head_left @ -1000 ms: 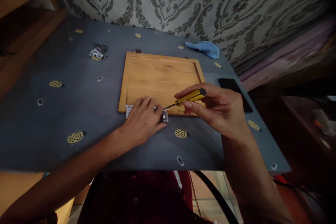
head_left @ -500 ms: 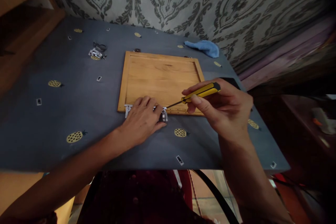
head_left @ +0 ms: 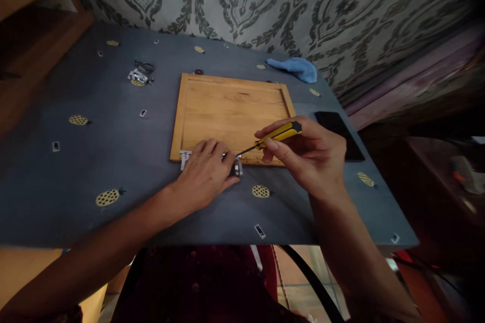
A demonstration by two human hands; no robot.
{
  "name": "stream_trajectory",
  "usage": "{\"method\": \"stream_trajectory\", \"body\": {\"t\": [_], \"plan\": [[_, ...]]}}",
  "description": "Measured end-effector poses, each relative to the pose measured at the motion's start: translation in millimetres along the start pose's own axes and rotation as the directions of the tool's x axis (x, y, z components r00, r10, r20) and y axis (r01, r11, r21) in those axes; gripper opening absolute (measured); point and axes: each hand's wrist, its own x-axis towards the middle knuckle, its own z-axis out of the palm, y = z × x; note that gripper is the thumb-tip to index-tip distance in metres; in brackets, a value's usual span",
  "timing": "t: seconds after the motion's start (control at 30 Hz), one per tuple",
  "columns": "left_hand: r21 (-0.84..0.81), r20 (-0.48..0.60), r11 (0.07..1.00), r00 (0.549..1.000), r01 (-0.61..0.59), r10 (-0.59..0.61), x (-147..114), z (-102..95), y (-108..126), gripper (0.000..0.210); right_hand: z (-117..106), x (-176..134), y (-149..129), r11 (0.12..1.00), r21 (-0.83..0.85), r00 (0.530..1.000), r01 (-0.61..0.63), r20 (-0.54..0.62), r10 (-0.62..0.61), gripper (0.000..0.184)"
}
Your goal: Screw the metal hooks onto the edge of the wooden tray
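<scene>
On the table [head_left: 212,228], the wooden panel [head_left: 231,116] is laid flat. From the panel's right, the right hand [head_left: 308,156] is angled in, fingers curled, screwdriver [head_left: 280,133] pinched. At the panel's near edge, the left hand [head_left: 206,167] is laid palm-down, half-closed, metal fitting [head_left: 238,167] clasped beneath. Versus half a second ago, the screwdriver tip is brought back down to that edge, at the fitting; realignment is judged likely, contact can't be confirmed.

Open tabletop [head_left: 113,154] spans the frame's left; metal hardware [head_left: 138,76] interrupts it at upper left; the right hand [head_left: 312,154] and flat black slab [head_left: 351,150] obstruct right of centre.
</scene>
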Motion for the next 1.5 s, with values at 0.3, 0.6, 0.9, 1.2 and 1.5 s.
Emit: {"method": "stream_trajectory", "body": {"t": [0.3,0.6,0.9,1.2,1.5], "plan": [[0.02,-0.014,1.0,1.0,-0.013,0.013,-1,-0.3,0,0.037,1,-3,-4,1.0,-0.017,1.0,0.0,0.025,0.0,0.01],[0.023,-0.022,1.0,1.0,-0.016,0.016,-1,3.3,-1,0.036,-3,-8,-5,0.982,-0.171,0.99,0.08,0.129,-0.058,0.015],[0.022,0.001,1.0,1.0,-0.01,0.01,-1,1.1,0,0.037,0,-9,-9,0.995,-0.096,0.996,0.016,0.088,-0.008,0.012],[-0.004,0.002,1.0,1.0,-0.01,0.01,0,-0.3,0,0.037,-8,-4,-9,0.996,0.006,0.986,-0.093,0.142,0.091,0.01],[0.002,-0.001,1.0,1.0,-0.011,0.011,-1,-0.8,0,0.037,2,-4,-3,0.996,-0.069,0.999,-0.051,-0.005,0.051,0.012]]}}
